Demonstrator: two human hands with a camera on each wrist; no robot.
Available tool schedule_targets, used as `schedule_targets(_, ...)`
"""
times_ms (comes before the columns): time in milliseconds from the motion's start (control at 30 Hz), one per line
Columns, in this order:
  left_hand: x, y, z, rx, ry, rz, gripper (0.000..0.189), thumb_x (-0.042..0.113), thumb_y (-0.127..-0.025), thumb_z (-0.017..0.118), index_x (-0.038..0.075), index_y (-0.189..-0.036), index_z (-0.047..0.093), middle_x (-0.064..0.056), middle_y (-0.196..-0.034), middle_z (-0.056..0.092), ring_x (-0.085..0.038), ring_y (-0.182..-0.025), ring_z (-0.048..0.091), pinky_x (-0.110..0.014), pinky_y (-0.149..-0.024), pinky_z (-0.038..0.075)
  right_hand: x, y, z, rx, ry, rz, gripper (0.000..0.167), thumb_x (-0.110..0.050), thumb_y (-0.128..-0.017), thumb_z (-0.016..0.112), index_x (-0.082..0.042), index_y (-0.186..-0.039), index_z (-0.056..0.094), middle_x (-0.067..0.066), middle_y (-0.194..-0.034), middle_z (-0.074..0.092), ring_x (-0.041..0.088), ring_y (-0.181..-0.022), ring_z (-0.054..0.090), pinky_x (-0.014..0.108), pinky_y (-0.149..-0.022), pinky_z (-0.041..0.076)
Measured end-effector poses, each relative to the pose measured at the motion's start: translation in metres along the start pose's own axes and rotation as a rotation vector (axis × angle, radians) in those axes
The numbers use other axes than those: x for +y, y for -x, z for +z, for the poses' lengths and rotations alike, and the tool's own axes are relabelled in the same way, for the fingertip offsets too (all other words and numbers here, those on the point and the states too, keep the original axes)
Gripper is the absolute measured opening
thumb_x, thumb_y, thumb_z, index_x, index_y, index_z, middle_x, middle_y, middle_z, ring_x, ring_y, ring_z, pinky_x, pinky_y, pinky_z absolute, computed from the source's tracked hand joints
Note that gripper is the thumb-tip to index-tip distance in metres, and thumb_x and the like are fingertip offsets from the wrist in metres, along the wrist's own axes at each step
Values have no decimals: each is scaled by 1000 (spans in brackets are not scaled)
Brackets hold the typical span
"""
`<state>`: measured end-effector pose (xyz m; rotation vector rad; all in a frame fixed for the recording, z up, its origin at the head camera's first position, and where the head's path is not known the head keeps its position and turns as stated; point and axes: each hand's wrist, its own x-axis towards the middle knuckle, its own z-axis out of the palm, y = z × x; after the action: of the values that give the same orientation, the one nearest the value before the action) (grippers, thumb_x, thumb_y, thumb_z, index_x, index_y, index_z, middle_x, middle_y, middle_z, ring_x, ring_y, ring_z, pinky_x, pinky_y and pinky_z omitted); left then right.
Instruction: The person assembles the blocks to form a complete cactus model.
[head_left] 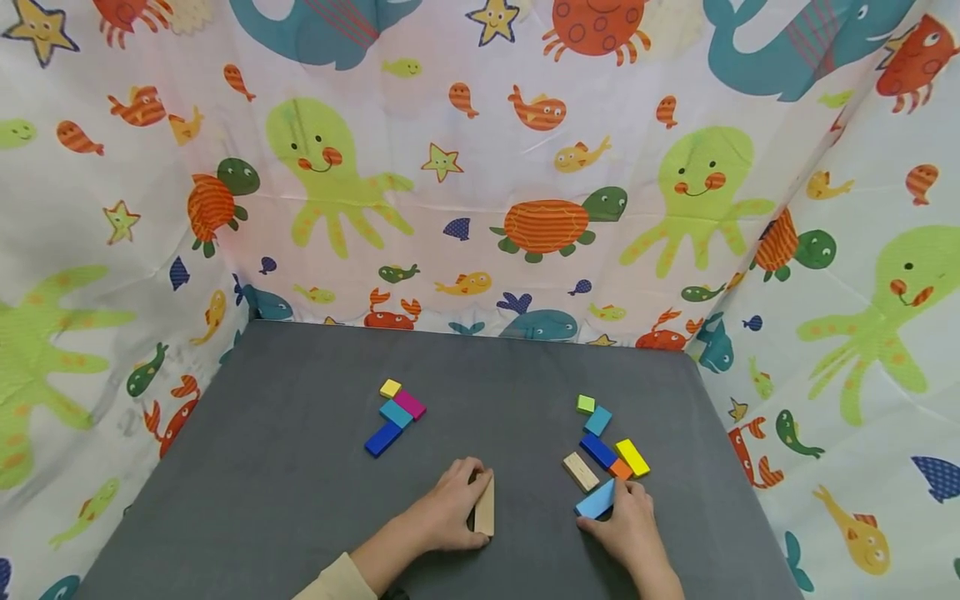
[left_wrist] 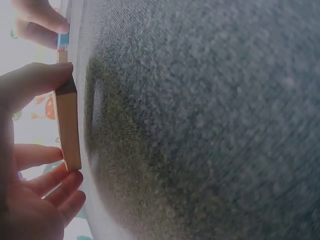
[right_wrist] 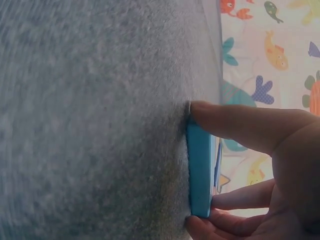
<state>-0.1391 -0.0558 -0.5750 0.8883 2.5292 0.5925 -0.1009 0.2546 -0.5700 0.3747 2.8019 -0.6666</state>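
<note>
My left hand pinches a natural wood block lengthwise, thumb at its near end and fingers at its far end. In the left wrist view that wooden block spans from thumb to fingertips. Over on the right, my right hand holds a light blue triangular block between thumb and fingers. The right wrist view shows the blue block gripped by its two ends, close to the grey surface. Just beyond it lie a second wooden block, an orange block and a yellow block.
Behind these, a dark blue block, a teal block and a green block form a chain. Farther left sit yellow, magenta, teal and blue blocks. A patterned curtain borders the grey table.
</note>
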Motion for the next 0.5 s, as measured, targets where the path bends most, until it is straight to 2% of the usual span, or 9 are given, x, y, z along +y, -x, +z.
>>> schedule_targets(300, -2, 1, 10, -17, 17, -2, 96, 45, -86, 89, 10, -163, 43, -4, -151, 41, -20, -135, 42, -42, -112, 45, 1, -1, -2, -21, -27, 35, 111, -42, -75, 97, 21, -148, 42, 43, -143, 43, 53, -124, 46, 69, -105, 47)
schedule_targets(500, -7, 5, 13, 0, 102, -38, 115, 51, -80, 93, 11, -168, 30, -9, -164, 32, -28, -149, 39, -48, -117, 45, 0, 1, -12, -18, -52, -9, 110, -44, -75, 97, 18, -149, 44, 43, -146, 41, 56, -130, 45, 71, -107, 45)
